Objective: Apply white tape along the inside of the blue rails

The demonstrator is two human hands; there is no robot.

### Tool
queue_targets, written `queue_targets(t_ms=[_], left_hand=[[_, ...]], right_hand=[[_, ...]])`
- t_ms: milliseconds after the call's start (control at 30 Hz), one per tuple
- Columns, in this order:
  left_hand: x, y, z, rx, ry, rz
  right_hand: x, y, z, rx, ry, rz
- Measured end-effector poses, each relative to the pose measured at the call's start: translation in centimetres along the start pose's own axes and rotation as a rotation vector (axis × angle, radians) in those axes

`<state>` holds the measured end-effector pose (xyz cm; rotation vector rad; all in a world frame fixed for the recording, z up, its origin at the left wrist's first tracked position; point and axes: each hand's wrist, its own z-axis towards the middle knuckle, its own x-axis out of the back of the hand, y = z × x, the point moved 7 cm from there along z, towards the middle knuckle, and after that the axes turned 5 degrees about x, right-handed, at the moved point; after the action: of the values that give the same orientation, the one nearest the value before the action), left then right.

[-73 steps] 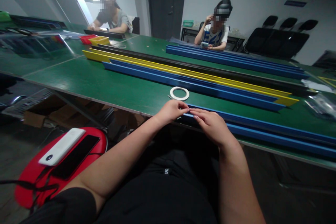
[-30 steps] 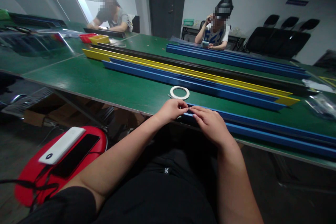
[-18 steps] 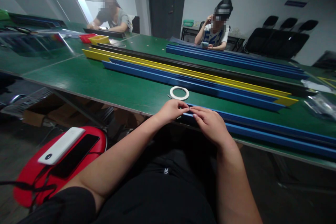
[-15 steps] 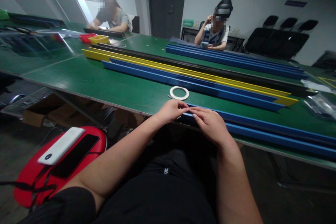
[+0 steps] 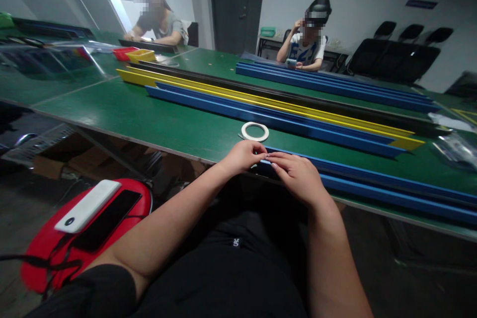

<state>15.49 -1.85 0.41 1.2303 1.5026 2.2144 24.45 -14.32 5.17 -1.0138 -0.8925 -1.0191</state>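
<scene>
"What just changed?"
"My right hand (image 5: 300, 176) edges slightly toward my left hand (image 5: 243, 157), so the work stays at the left end of the blue rail (image 5: 372, 194) on the table (image 5: 179, 126)."
"Gripping anything?"
"My fingertips crowd together; whether either hand pinches something, I can't tell."
"The rest?"
"The tape (image 5: 266, 132) lies beyond, unmoved."

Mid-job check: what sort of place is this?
Probably a workshop: long blue channel-shaped strips lie on a large green-topped table, with a small red plastic bin and a small yellow plastic bin farther back.
</scene>
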Motion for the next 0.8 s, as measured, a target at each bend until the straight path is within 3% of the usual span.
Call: queue_targets(t_ms=[800], left_hand=[[0.1, 0.3, -0.1, 0.007, -0.025, -0.012]], right_hand=[[0.1, 1.4, -0.4, -0.201, 0.101, -0.016]])
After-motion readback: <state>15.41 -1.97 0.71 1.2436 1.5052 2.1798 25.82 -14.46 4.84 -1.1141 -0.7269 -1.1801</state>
